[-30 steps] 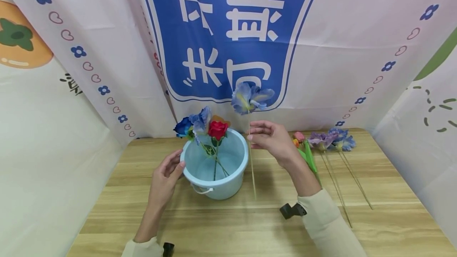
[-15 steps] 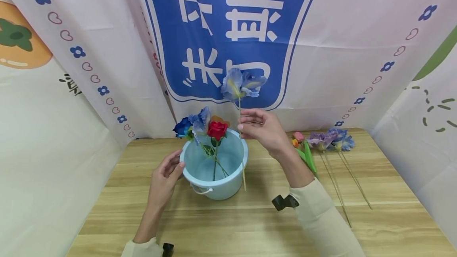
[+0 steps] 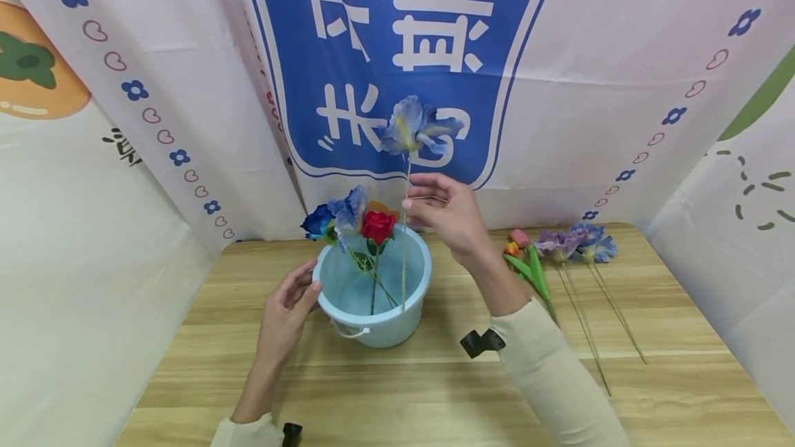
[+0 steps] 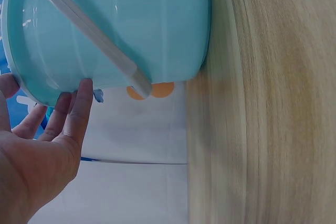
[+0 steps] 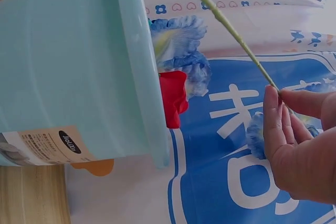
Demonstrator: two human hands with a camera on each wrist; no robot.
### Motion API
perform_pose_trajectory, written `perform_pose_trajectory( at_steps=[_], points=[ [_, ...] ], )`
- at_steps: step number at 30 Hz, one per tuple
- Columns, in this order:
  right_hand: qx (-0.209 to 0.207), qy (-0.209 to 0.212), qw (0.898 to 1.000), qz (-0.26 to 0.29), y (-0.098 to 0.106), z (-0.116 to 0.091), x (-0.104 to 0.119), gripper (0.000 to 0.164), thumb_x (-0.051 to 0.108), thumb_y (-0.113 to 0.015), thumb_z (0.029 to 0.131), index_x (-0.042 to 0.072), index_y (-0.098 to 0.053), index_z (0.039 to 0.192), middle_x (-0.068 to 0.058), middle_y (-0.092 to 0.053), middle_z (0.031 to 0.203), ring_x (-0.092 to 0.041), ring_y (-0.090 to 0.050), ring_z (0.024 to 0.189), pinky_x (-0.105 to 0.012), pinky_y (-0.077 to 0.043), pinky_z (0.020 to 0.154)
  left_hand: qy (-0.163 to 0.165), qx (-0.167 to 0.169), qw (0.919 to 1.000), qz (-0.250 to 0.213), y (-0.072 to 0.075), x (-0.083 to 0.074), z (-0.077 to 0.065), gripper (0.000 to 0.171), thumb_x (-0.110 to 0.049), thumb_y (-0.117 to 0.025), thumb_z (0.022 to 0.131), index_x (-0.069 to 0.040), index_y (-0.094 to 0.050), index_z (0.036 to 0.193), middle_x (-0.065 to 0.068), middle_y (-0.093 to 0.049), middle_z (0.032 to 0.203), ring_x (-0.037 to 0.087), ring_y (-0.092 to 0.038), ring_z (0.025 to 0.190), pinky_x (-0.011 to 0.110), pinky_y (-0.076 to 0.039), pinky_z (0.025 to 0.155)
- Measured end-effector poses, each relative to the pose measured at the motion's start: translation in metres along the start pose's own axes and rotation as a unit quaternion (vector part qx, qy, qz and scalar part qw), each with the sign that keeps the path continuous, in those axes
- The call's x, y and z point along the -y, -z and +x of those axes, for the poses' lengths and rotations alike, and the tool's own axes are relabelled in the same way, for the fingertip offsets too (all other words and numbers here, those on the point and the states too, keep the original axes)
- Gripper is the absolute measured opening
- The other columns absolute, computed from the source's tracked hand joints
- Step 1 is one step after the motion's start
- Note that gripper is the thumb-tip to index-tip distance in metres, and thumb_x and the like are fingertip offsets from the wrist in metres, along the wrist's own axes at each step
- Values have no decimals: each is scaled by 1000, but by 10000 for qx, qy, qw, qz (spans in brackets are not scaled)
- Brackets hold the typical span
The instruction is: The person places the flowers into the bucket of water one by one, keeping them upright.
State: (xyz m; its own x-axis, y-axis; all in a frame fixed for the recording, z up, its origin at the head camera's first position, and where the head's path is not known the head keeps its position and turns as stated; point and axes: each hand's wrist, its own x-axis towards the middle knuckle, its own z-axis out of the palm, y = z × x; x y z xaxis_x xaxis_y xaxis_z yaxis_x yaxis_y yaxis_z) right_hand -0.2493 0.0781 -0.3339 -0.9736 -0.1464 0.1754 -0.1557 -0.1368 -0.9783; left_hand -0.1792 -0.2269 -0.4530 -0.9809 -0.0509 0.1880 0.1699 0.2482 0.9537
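Note:
My right hand (image 3: pixel 450 216) pinches the thin stem of a blue artificial iris (image 3: pixel 415 128), its yellow-centred bloom upright above the fingers. In the head view the stem's lower end overlaps the right side of the light-blue bucket (image 3: pixel 375 333). In the right wrist view, thumb and fingertips meet on the stem (image 5: pixel 231 27), which slants past the bucket's rim. At the bucket's left, my left hand (image 3: pixel 288 309) holds the rim, thumb at the edge and fingers along the outer wall (image 4: pixel 115 35). A red rose (image 3: pixel 378 227), another blue iris (image 3: pixel 348 212) and a dark blue flower (image 3: pixel 319 221) stand inside.
To the right on the wooden table (image 3: pixel 435 392) lie tulips (image 3: pixel 534 271) with green leaves, a purple flower (image 3: pixel 559 245) and blue flowers (image 3: pixel 597 245), their long stems pointing forward. A printed cloth (image 3: pixel 577 88) hangs behind. The bucket's white handle (image 3: pixel 352 332) hangs at its front.
My right hand has moved left and upward in the head view, carrying the iris from beside the bucket to over its right side. The left hand and bucket stay in place.

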Motion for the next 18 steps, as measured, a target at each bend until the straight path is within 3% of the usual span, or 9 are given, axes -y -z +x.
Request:
perform_pose_trajectory(
  at_steps=[6, 13, 18],
  points=[
    [11, -42, 10000, -20, -9, 4, -4, 43, -4, -75, 97, 2, -65, 139, -17, -70, 118, -20, -75, 96, -32, -70, 83, -52, -22, 10000, -37, 0, 1, 0, 47, -18, -64, 110, -4, -54, 154, 26, -64, 141, -3, -68, 117, 17, -64, 92],
    [6, -51, 9999, -91, -17, 8, -11, 41, -5, -75, 96, 1, -67, 136, -23, -70, 120, -42, -74, 109, -30, -70, 81, -68, -14, 10000, -59, 0, 1, 0, 47, -17, -64, 110, -4, -55, 154, 26, -64, 140, -3, -69, 116, 17, -64, 92],
    [17, 85, 9999, -109, -22, 11, -10, 41, -6, -74, 97, 0, -67, 136, -27, -69, 122, -35, -76, 103, -31, -71, 80, -105, -10, 9999, -83, 0, 1, 0, 47, -16, -64, 110, -3, -55, 153, 27, -64, 140, -1, -69, 117, 18, -64, 92]
  ],
)
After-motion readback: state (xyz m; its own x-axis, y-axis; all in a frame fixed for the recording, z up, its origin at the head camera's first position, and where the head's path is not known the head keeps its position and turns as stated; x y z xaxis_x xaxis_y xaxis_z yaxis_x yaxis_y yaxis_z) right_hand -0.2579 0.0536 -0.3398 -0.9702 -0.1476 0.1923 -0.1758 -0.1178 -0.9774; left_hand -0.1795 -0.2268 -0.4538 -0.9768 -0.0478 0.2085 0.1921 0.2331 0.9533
